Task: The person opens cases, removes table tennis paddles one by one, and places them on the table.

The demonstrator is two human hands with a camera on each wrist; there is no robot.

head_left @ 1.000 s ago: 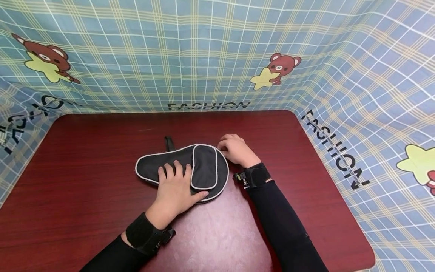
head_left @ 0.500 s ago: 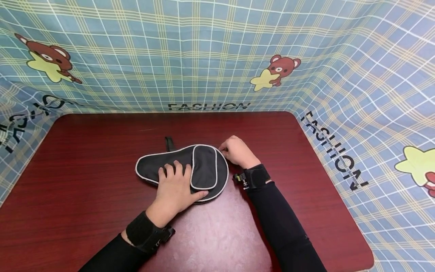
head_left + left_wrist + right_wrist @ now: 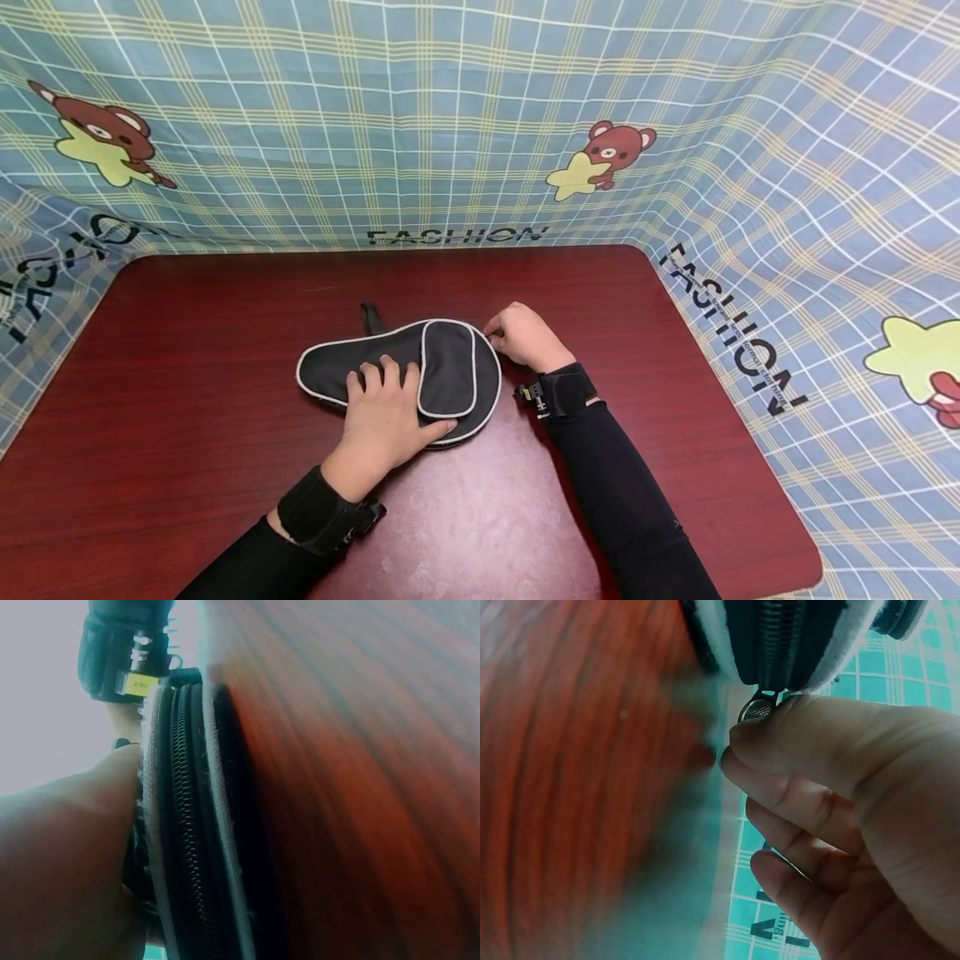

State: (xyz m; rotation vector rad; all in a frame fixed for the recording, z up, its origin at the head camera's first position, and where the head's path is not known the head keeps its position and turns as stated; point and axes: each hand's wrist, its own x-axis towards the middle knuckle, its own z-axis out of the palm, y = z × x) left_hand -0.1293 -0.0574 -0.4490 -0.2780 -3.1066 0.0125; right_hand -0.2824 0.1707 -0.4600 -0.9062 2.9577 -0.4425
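Observation:
A black table tennis paddle case (image 3: 345, 364) with white piping lies flat on the table, its rounded end to the right. On its face is a pocket (image 3: 448, 368), and a small strap (image 3: 371, 318) sticks out at the back. My left hand (image 3: 384, 421) rests spread on the case, fingers straight, thumb toward the pocket's lower edge. At the upper right rim, my right hand (image 3: 527, 336) pinches the zipper pull (image 3: 757, 710) between thumb and index finger. The zipper (image 3: 184, 787) along the near side appears with its teeth together in the left wrist view.
The dark red wooden table (image 3: 187, 333) has rounded corners. Blue plaid cloth (image 3: 420, 108) with bears, stars and lettering hangs behind it and along both sides. Each wrist wears a black strap with a small camera.
The right hand's fingers have drawn in from loosely bent at the rim to a pinch on the zipper pull. The left hand and the case stay in place.

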